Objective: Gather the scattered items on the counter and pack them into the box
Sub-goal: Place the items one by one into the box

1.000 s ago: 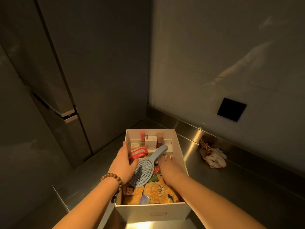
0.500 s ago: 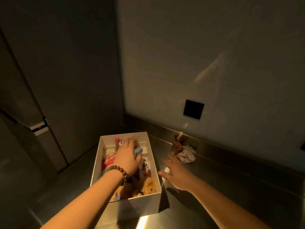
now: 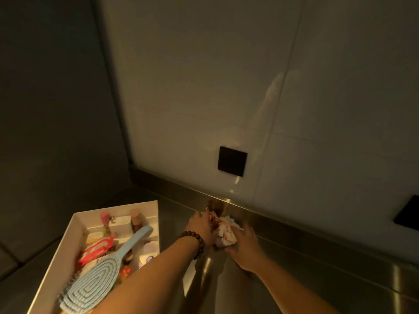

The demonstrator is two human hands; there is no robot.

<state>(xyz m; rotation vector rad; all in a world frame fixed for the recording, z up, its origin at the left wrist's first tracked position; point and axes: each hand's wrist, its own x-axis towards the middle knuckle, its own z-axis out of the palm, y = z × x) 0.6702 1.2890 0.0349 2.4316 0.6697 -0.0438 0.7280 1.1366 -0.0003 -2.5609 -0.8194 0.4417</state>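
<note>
A white box stands at the lower left on the steel counter. In it lie a light blue hairbrush, a red hair clip, small bottles and other small items. To its right, near the back ledge, sits a bundle of scrunchies, one red-patterned and one pale floral. My left hand, with a bead bracelet on its wrist, touches the bundle from the left. My right hand closes in on it from the right, fingers spread. Blur hides the grip.
A tiled wall rises behind the counter with a black square plate and a second one at the right edge. A dark cabinet panel fills the left.
Both hands left the box and moved right to the scrunchies by the ledge. The hairbrush now lies in the box. The view has swung right.
</note>
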